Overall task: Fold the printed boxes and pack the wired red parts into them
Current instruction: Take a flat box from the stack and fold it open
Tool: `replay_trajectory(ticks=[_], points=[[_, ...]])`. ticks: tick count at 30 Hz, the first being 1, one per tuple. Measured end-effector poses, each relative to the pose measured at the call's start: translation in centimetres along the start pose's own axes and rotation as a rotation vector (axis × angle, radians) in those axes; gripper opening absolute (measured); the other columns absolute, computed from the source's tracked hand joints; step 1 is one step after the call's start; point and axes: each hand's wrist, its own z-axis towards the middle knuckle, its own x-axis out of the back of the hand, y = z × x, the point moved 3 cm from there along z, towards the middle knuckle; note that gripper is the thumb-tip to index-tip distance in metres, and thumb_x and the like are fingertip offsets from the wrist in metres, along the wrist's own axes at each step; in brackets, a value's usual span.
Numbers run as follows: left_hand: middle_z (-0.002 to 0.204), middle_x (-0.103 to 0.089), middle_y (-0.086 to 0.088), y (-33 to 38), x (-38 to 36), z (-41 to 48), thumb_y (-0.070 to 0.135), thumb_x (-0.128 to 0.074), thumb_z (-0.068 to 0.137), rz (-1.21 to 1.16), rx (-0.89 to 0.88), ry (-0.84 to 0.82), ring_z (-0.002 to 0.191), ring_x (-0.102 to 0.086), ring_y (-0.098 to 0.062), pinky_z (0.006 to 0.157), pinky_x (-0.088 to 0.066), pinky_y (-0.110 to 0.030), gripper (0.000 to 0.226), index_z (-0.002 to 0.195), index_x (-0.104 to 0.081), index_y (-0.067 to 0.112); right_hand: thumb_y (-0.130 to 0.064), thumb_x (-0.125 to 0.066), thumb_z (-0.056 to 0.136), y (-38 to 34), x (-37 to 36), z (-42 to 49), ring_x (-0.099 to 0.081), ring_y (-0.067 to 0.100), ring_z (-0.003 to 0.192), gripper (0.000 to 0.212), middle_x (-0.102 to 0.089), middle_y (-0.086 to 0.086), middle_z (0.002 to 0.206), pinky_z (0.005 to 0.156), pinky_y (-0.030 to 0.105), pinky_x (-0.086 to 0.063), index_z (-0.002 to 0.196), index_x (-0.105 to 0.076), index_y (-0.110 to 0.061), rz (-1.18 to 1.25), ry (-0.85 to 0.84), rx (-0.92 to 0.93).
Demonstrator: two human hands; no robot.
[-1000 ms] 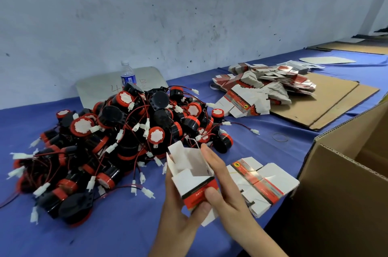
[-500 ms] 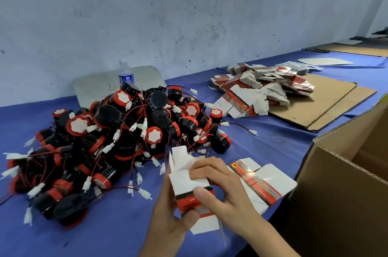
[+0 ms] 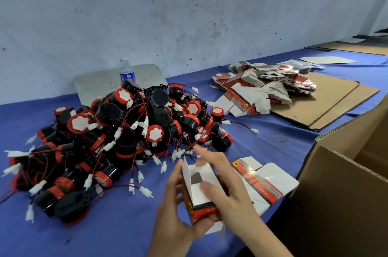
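Note:
My left hand (image 3: 174, 212) grips a small printed box (image 3: 199, 193), white with a red band, standing upright with its top flaps open and nothing visible inside. My right hand (image 3: 226, 187) rests against the box's right side, thumb on its front face, index finger stretched toward the pile. A big heap of black and red wired parts (image 3: 117, 141) with white plugs lies on the blue table to the left. Flat unfolded boxes (image 3: 266, 181) lie just right of my hands. A larger stack of flat printed boxes (image 3: 258, 88) sits further back on the right.
An open brown carton (image 3: 344, 183) stands at the right edge. Cardboard sheets (image 3: 327, 99) lie under and beside the far stack. A water bottle (image 3: 126, 72) and a grey board stand against the wall. A rubber band (image 3: 279, 137) lies on the blue cloth (image 3: 105, 227).
The box has gone from half-formed to squared up and upright. My right hand left the top flaps and now lies along the box's side, its index finger extended toward the pile.

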Motion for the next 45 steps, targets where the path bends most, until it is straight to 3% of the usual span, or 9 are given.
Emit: replay_trajectory(ticks=[5,10,19,30,34,36,40,43,45], points=[[0.142,-0.044,0.013,1.4,0.5,0.2,0.072,-0.065,0.07,0.145,-0.168,0.02,0.122,-0.053,-0.007,0.086,-0.053,-0.023,0.082,0.141,-0.027,0.059,-0.029,-0.051,0.085,0.3,-0.2,-0.2,-0.058,0.02,0.096,0.022,-0.058,-0.011,0.098,0.086,0.041,-0.043,0.077,-0.068,-0.042,-0.048,0.081,0.016],[0.15,-0.031,0.019,1.4,0.3,0.1,0.042,-0.064,0.072,0.256,-0.293,0.029,0.131,-0.044,-0.007,0.079,-0.057,-0.025,0.062,0.13,-0.046,0.05,-0.019,-0.04,0.092,1.1,-0.5,-1.0,-0.057,0.018,0.068,0.018,-0.058,0.003,0.082,0.06,0.023,-0.046,0.095,-0.053,-0.031,0.081,0.174,-0.038],[0.132,-0.04,0.017,2.3,0.1,-0.1,0.04,-0.058,0.071,0.297,-0.39,0.046,0.101,-0.057,0.002,0.063,-0.051,-0.014,0.032,0.099,-0.053,0.025,-0.034,-0.035,0.095,0.8,-1.1,-1.4,-0.056,0.007,0.078,0.026,-0.059,-0.011,0.095,0.071,0.011,-0.043,0.106,-0.054,-0.02,0.017,0.264,0.099],[0.147,-0.033,0.003,2.0,0.5,-0.4,0.055,-0.056,0.085,0.316,-0.481,0.087,0.122,-0.049,-0.001,0.078,-0.05,-0.011,0.047,0.125,-0.047,0.032,-0.036,-0.038,0.094,0.3,-1.2,-1.4,-0.06,0.01,0.084,0.023,-0.06,-0.011,0.1,0.069,0.02,-0.049,0.105,-0.055,-0.027,0.104,0.256,0.154],[0.149,-0.038,-0.007,1.3,0.9,-0.7,0.055,-0.066,0.075,0.099,-0.213,0.106,0.127,-0.051,-0.024,0.083,-0.057,-0.035,0.073,0.14,-0.035,0.04,-0.065,-0.047,0.086,0.7,-1.3,-1.1,-0.061,0.016,0.089,0.048,-0.059,-0.008,0.108,0.072,0.03,-0.051,0.12,-0.051,-0.032,0.183,0.01,0.039],[0.136,-0.056,0.009,0.7,1.5,-1.0,0.071,-0.067,0.065,-0.056,0.024,0.098,0.111,-0.063,-0.016,0.079,-0.055,-0.027,0.086,0.139,-0.036,0.04,-0.064,-0.053,0.084,1.7,-1.4,-0.9,-0.057,0.018,0.107,0.054,-0.053,-0.007,0.124,0.085,0.029,-0.05,0.128,-0.049,-0.034,0.05,-0.163,0.036],[0.117,-0.064,0.022,-0.4,3.8,-1.2,0.092,-0.04,0.063,0.051,0.3,-0.011,0.094,-0.068,-0.005,0.069,-0.05,-0.018,0.081,0.128,-0.049,0.044,-0.056,-0.068,0.075,4.3,-1.4,-1.0,-0.066,0.018,0.1,0.039,-0.066,0.0,0.113,0.085,0.032,-0.054,0.107,-0.068,-0.034,0.287,-0.245,-0.346],[0.121,-0.059,0.028,-0.1,8.3,-0.7,0.067,-0.043,0.081,0.686,0.019,0.164,0.113,-0.052,0.003,0.09,-0.044,-0.026,0.042,0.114,-0.06,0.048,-0.055,-0.063,0.083,6.7,-1.4,-1.0,-0.07,0.017,0.073,0.037,-0.074,0.006,0.083,0.077,0.028,-0.051,0.078,-0.078,-0.022,0.484,-0.12,-0.849],[0.134,-0.055,0.009,-1.0,12.0,-0.3,0.049,-0.054,0.085,1.098,0.004,0.214,0.129,-0.044,-0.019,0.098,-0.041,-0.045,0.046,0.126,-0.059,0.029,-0.04,-0.058,0.091,7.9,-1.0,0.0,-0.07,0.016,0.068,0.033,-0.075,0.006,0.079,0.079,0.031,-0.052,0.088,-0.078,-0.014,0.407,-0.131,-0.962]])
